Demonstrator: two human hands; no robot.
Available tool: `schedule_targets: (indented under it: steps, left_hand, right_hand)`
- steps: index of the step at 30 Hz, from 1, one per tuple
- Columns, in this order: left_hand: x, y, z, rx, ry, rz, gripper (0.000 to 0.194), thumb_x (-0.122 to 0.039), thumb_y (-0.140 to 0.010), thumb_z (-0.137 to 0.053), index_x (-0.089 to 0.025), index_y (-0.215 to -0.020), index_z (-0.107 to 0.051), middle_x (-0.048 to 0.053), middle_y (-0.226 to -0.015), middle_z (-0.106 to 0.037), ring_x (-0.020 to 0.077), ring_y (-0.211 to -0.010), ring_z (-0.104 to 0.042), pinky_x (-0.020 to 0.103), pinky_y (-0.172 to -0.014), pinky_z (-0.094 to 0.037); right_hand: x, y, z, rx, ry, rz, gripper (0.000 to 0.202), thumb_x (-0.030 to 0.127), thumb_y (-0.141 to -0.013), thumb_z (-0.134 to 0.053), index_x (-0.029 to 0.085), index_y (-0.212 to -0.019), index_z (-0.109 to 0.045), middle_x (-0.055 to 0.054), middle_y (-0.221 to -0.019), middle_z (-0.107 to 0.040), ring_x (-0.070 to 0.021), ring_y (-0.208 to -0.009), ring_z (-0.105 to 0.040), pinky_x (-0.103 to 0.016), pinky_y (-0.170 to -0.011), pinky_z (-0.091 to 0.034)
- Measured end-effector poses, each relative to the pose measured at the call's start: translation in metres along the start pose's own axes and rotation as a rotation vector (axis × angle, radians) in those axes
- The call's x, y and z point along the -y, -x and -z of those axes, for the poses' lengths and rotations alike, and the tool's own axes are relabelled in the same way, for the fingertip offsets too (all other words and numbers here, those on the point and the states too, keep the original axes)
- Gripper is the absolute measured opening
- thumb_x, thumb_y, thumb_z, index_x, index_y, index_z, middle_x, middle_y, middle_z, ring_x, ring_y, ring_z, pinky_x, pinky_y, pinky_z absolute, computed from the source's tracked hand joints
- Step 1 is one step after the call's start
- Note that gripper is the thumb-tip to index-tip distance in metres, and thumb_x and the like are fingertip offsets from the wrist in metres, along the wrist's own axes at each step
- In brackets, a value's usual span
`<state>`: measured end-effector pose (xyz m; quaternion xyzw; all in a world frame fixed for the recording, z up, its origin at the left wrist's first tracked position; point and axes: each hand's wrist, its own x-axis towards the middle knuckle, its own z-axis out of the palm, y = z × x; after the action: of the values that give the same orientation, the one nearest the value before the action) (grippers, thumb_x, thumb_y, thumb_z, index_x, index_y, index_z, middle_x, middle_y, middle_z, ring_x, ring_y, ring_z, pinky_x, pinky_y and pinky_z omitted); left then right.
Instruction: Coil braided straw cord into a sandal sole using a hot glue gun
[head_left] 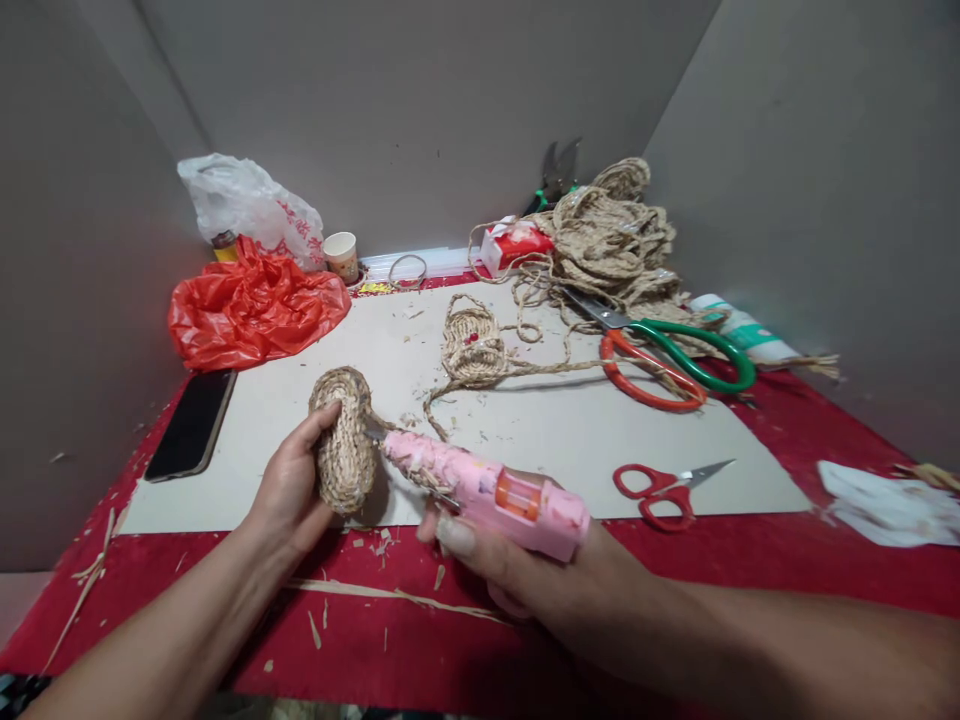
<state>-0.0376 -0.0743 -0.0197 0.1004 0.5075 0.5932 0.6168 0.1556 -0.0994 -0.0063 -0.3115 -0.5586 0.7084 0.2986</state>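
Observation:
My left hand point(289, 490) grips an oval sole of coiled straw braid point(345, 445) near the board's front edge, thumb on its face and the other fingers mostly hidden behind it. My right hand point(517, 570) is closed around a pink glue gun point(484, 490). The gun's metal nozzle points left and meets the sole's right edge, where a loose braid end trails off. Behind them, a small woven slipper point(474, 343) with a red bead lies on the pale board point(285, 390), a length of braid running right from it.
Large shears with green and red handles point(656, 355) lie right of the slipper, before a braid heap point(611, 235). Small red scissors point(664, 490) rest front right. A phone point(191, 425), red plastic bag point(251, 305) and paper cup point(341, 257) stand left. Straw scraps litter the red cloth point(360, 650).

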Motion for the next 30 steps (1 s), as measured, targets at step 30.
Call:
schedule_targets:
  steps: [30]
  left_hand:
    - [0.0,0.006,-0.001,0.082,0.025,0.087,0.022,-0.014,-0.09,-0.049,-0.008,-0.081,-0.068,0.009,-0.062,-0.072,0.0167,-0.048,-0.066,0.026,-0.051,-0.055]
  right_hand:
    - [-0.014,-0.012,-0.003,-0.124,0.133,0.13,0.028,0.039,-0.09,-0.056,0.021,-0.11,-0.065,0.003,-0.066,-0.052,-0.0124,-0.061,-0.049,-0.022,-0.062,-0.045]
